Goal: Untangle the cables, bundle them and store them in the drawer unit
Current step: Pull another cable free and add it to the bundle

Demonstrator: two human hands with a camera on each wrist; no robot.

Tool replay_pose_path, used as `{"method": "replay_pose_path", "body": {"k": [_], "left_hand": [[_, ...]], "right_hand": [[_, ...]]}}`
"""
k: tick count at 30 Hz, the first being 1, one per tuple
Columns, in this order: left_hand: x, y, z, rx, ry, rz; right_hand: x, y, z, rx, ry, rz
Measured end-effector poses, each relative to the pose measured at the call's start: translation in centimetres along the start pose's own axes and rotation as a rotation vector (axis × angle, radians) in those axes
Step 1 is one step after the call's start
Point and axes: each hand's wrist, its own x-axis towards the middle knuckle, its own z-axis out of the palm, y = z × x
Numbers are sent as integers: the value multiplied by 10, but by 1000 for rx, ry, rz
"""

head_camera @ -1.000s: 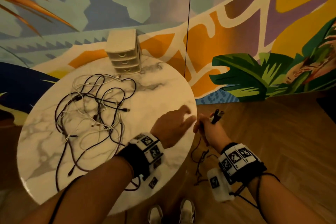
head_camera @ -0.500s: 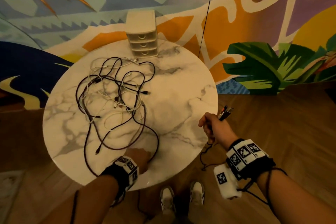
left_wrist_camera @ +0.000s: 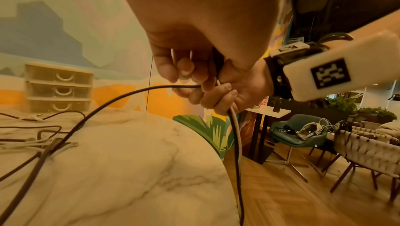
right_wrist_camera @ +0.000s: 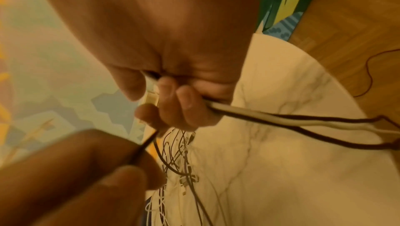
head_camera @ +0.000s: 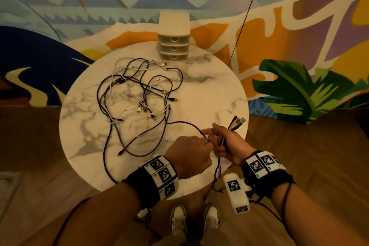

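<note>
A tangle of black and white cables [head_camera: 139, 96] lies left of centre on the round marble table [head_camera: 209, 90]. The beige three-drawer unit [head_camera: 173, 46] stands at the table's far edge, all drawers closed. My right hand [head_camera: 223, 140] grips a bunch of cable ends, with USB plugs [head_camera: 237, 122] sticking up out of the fist and white and dark cables [right_wrist_camera: 249, 115] trailing off the table edge. My left hand [head_camera: 206, 142] meets it and pinches a black cable [left_wrist_camera: 129, 96] that runs back to the tangle.
A painted mural wall stands behind the table, with a thin black line [head_camera: 245, 12] running down it. The floor is wood and my shoes [head_camera: 179, 219] are under the near edge. Chairs [left_wrist_camera: 368, 144] and a side table [left_wrist_camera: 268, 111] stand to the right.
My left hand came up from the near table edge to the right hand, bringing a black cable. My right hand moved in over the table's edge with its bunch.
</note>
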Motion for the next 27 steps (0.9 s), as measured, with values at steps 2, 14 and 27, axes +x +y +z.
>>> {"method": "replay_pose_path", "body": {"k": [2, 14, 27], "left_hand": [[-5, -2, 7, -21, -17, 43], [8, -41, 33, -1004, -152, -539], [35, -54, 23, -1552, 555, -1127]], "right_hand": [[3, 1, 2, -48, -11, 84], [-6, -9, 12, -697, 62, -309], [16, 12, -9, -859, 52, -178]]}}
